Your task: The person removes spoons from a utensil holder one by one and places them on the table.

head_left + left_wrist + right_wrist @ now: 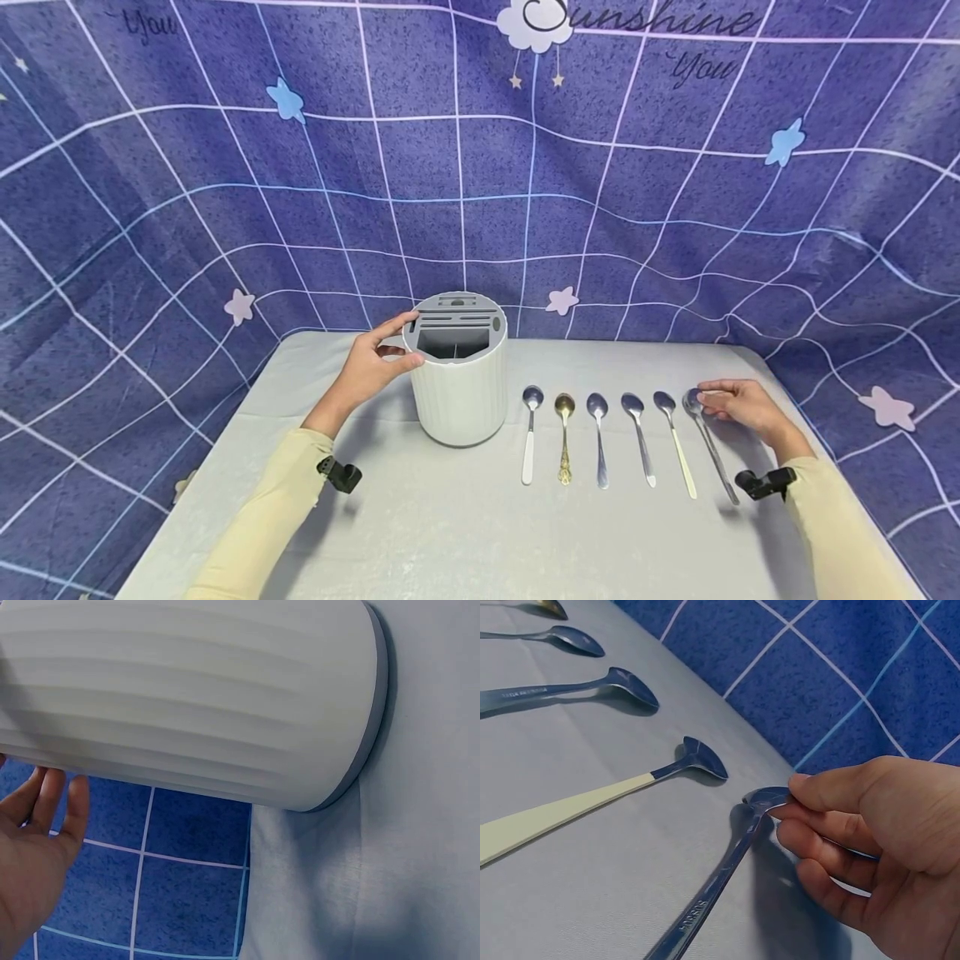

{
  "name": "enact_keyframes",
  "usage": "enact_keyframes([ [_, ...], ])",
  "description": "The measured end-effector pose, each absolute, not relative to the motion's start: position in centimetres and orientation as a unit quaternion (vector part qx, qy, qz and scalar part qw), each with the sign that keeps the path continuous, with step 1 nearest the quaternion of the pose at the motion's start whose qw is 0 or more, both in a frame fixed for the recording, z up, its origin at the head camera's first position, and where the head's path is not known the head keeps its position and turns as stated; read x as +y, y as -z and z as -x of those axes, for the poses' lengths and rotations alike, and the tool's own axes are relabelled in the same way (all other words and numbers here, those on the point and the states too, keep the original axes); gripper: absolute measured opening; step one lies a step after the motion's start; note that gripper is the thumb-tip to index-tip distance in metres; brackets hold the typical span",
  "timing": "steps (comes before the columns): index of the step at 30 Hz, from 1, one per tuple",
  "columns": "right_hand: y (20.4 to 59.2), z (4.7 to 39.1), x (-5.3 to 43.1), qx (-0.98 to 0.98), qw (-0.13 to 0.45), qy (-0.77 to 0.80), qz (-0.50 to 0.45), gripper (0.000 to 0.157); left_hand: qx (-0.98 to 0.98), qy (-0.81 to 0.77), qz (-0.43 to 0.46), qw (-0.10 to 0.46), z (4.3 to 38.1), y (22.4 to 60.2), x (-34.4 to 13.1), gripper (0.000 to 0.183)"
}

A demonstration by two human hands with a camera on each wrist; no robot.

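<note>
A white ribbed utensil holder (459,400) with a grey slotted top stands upright on the table. My left hand (375,354) holds its upper left side, thumb at the front of the rim and index finger farther back; in the left wrist view some fingers (75,810) lie beside the ribbed wall. At the right end of a row of spoons, my right hand (738,406) pinches the bowl of a silver spoon (712,450) between thumb and index finger. The right wrist view shows this spoon (731,862) with its handle slanting down over the cloth.
Left of the held spoon lie a cream-handled spoon (678,450), two silver spoons, a gold ornate spoon (565,437) and a white-handled spoon (529,442), bowls away from me. A pale cloth covers the table (465,525). Behind hangs a blue gridded curtain (420,167).
</note>
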State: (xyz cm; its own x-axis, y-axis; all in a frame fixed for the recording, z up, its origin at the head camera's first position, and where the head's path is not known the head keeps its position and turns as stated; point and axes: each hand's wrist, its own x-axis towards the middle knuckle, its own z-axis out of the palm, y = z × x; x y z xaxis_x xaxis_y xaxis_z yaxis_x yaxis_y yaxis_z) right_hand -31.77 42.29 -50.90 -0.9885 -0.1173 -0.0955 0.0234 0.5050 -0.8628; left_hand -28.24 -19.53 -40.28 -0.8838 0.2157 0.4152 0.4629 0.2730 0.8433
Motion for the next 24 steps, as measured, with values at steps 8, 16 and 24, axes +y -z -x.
enact_keyframes([
  [8, 50.9, 31.4, 42.2, 0.858, 0.086, 0.507, 0.008, 0.054, -0.789, 0.564, 0.216, 0.112, 28.3, 40.3, -19.4, 0.066],
  [16, 50.6, 30.6, 42.9, 0.847, 0.105, 0.52, 0.017, 0.056, -0.79, 0.565, 0.211, 0.11, 28.2, 40.3, -19.3, 0.066],
  [24, 50.1, 29.7, 43.6, 0.85, 0.122, 0.512, 0.026, 0.056, -0.789, 0.567, 0.209, 0.111, 28.0, 40.2, -19.3, 0.066],
])
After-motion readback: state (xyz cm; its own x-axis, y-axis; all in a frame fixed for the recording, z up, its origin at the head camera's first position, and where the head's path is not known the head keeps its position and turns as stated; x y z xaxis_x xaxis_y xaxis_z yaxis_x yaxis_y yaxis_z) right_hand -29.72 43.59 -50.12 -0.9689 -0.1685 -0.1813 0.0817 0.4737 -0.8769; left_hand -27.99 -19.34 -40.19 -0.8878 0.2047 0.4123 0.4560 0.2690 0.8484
